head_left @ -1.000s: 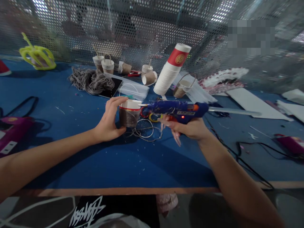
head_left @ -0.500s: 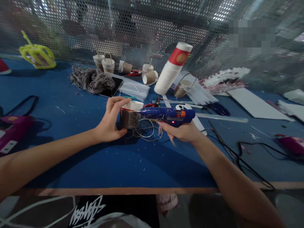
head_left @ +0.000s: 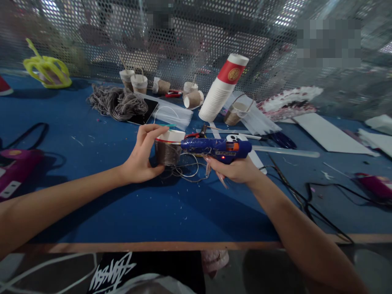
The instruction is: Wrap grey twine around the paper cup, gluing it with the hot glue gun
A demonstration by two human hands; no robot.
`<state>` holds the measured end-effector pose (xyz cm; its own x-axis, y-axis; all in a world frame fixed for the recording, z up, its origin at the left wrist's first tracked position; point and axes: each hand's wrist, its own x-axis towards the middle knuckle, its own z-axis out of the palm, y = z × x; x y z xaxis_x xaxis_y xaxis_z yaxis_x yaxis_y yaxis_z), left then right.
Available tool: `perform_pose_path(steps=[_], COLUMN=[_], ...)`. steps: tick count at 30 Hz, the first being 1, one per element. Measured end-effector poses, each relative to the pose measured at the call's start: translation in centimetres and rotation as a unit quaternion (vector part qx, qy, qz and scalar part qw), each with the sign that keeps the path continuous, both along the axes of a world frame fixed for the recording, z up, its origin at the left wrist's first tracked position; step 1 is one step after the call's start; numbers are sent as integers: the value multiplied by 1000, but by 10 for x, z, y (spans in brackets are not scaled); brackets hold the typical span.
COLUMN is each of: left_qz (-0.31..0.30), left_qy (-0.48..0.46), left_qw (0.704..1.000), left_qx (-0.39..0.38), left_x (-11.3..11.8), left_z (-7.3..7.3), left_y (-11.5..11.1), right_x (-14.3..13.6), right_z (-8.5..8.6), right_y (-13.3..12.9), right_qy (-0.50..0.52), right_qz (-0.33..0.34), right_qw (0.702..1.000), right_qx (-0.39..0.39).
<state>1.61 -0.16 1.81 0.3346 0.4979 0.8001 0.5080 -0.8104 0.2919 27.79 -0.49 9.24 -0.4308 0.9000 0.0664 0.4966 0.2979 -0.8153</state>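
My left hand (head_left: 143,157) is closed around a paper cup (head_left: 168,153), fingers on its rim and thumb near its base. Grey-brown cord wraps the cup's side below a red line and a white rim. In my right hand (head_left: 237,168) is a blue hot glue gun (head_left: 203,145) with a lit red light and an orange part. Its nozzle points left and lies against or just in front of the cup, near the red line. A clear glue stick (head_left: 286,151) sticks out of its back end. Loose loops of cord (head_left: 191,173) lie beside the cup.
Behind are a bundle of grey cord (head_left: 118,102), a phone (head_left: 146,112), several cord-wrapped cups (head_left: 192,99) and a tall leaning stack of paper cups (head_left: 219,90). Purple power strips (head_left: 20,169) lie at both sides, with black cables (head_left: 312,204) at right. A perforated metal screen (head_left: 183,36) stands behind.
Both hands, the cup and the glue gun stay in nearly the same place. The view has shifted very slightly.
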Motion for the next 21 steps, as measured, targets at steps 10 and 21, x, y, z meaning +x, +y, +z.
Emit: perform_pose_path(steps=[10,21], left_qz=[0,-11], left_qy=[-5,-34], left_qw=[1000,999], left_qx=[1,-9], left_x=[0,0], left_z=[-1,-4], left_y=[0,2], right_x=[-2,-2], right_z=[4,3], right_y=[0,0], right_qy=[-1,-7], right_qz=[10,0], right_qw=[1000,1000], right_qx=[3,10])
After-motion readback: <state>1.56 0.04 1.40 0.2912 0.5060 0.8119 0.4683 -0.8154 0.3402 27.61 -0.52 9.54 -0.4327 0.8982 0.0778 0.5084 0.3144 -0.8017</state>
